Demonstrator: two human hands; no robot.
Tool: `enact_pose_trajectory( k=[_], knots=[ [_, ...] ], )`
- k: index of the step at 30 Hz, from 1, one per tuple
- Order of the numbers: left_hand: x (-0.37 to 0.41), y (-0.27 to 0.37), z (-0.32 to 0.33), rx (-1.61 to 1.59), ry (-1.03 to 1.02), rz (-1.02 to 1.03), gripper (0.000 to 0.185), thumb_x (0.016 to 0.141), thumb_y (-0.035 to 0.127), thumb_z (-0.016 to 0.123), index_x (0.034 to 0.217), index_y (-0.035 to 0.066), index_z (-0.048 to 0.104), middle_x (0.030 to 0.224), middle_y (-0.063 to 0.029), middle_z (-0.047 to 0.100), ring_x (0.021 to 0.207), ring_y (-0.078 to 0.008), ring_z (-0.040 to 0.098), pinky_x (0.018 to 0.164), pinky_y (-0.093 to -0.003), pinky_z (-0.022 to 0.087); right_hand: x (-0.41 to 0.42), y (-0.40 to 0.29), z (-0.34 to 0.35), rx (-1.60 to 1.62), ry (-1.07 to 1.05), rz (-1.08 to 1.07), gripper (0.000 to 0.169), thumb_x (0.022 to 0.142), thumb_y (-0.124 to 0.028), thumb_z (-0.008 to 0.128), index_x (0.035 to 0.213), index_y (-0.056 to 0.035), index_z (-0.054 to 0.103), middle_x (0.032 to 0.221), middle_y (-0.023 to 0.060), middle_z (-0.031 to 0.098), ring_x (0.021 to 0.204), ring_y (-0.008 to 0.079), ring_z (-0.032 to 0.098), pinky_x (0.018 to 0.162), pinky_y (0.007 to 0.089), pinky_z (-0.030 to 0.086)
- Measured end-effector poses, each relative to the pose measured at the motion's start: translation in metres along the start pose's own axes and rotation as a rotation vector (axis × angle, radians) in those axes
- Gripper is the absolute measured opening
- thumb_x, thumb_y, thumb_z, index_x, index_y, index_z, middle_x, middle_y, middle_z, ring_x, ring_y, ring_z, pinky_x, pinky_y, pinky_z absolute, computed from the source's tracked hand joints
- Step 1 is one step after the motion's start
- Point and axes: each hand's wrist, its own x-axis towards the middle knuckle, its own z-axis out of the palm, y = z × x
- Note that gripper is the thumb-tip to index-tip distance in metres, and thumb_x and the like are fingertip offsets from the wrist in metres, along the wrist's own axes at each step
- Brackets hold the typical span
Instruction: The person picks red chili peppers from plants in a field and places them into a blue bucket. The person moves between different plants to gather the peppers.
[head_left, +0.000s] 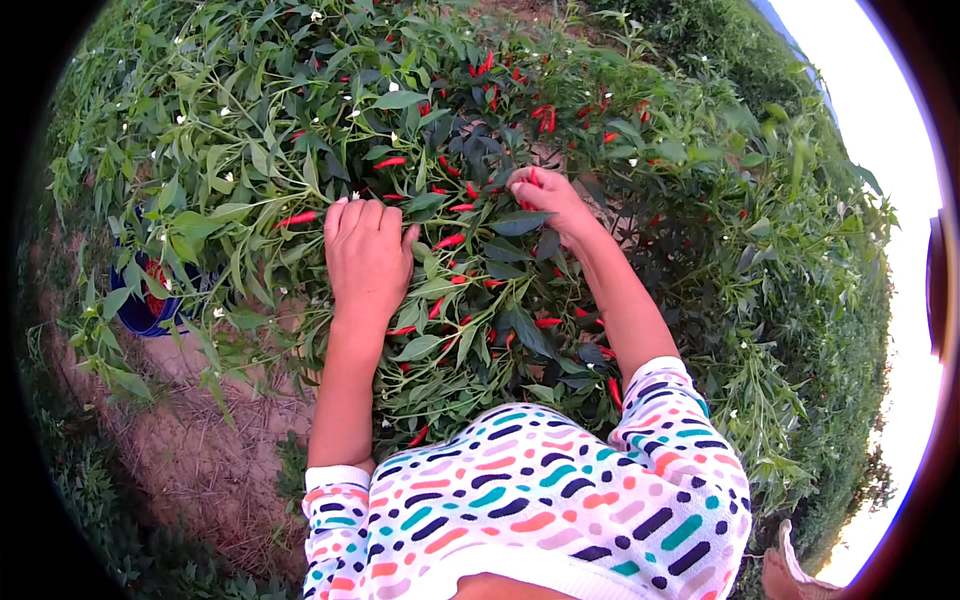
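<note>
Before me a chili pepper plant (442, 289) bears many slender red chilies among green leaves. My left hand (367, 251) is seen from the back, its fingers curled over a leafy green branch (292, 196); the fingertips are hidden below. Just left of those fingers hangs a red chili (296, 219). Farther right, my right hand (549, 196) has thumb and fingers closed around red chilies (533, 177), with bits of red showing between them. A dark green leaf (519, 223) lies just under that hand. More red chilies (450, 241) hang between the two hands.
A blue bucket (154, 322) with red chilies (155, 289) in it stands at the left, partly behind leaves. Dry soil with straw (202, 465) shows at lower left. Dense chili plants (810, 300) continue to the right and beyond.
</note>
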Motion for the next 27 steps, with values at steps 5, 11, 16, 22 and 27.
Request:
enact_pose_trajectory(
  k=[5,11,16,22,27],
  knots=[
    [0.003,0.001,0.002,0.011,-0.005,0.006,0.021,0.065,0.015,0.065,0.076,0.003,0.053,0.075,-0.0102,0.050,0.080,-0.0263,0.048,0.086,-0.0406,0.033,0.015,-0.001,0.008,-0.911,0.040,-0.459,0.014,0.075,-0.017,0.052,0.078,-0.0037,0.051,0.074,0.0116,0.055,0.070,0.0290,0.053,0.063,0.0374,0.042],
    [0.004,-0.004,0.009,-0.001,0.032,0.010,0.021,0.063,0.017,0.065,0.075,0.003,0.053,0.074,-0.0098,0.050,0.080,-0.0264,0.048,0.085,-0.0408,0.033,0.025,-0.005,0.015,-1.183,-0.096,-0.387,0.020,0.071,-0.022,0.055,0.077,-0.0033,0.053,0.078,0.0156,0.056,0.077,0.0336,0.053,0.065,0.0424,0.042],
    [-0.002,-0.013,-0.003,-0.070,0.001,-0.029,0.018,0.059,0.020,0.065,0.059,0.006,0.053,0.060,-0.0093,0.049,0.069,-0.0270,0.048,0.067,-0.0385,0.035,0.040,-0.006,0.016,-1.155,-0.182,-0.369,0.019,0.068,-0.020,0.055,0.074,-0.0025,0.054,0.071,0.0177,0.055,0.069,0.0342,0.054,0.060,0.0409,0.042],
    [-0.010,-0.008,0.006,0.019,0.037,-0.026,0.015,0.061,0.022,0.059,0.056,0.008,0.057,0.061,-0.0063,0.053,0.070,-0.0205,0.050,0.074,-0.0314,0.036,0.026,0.033,-0.005,-1.191,-0.118,-0.390,0.013,0.063,-0.015,0.056,0.067,-0.0023,0.054,0.064,0.0202,0.052,0.057,0.0318,0.051,0.053,0.0373,0.040],
    [-0.020,-0.003,0.011,-0.011,0.208,-0.006,0.016,0.064,0.020,0.057,0.063,0.005,0.054,0.066,-0.0052,0.050,0.077,-0.0195,0.048,0.086,-0.0315,0.033,0.017,0.014,-0.017,-0.898,-0.306,-0.040,0.007,0.070,-0.012,0.056,0.071,-0.0058,0.058,0.055,-0.0011,0.050,0.048,0.0094,0.045,0.042,0.0254,0.033]
  ],
)
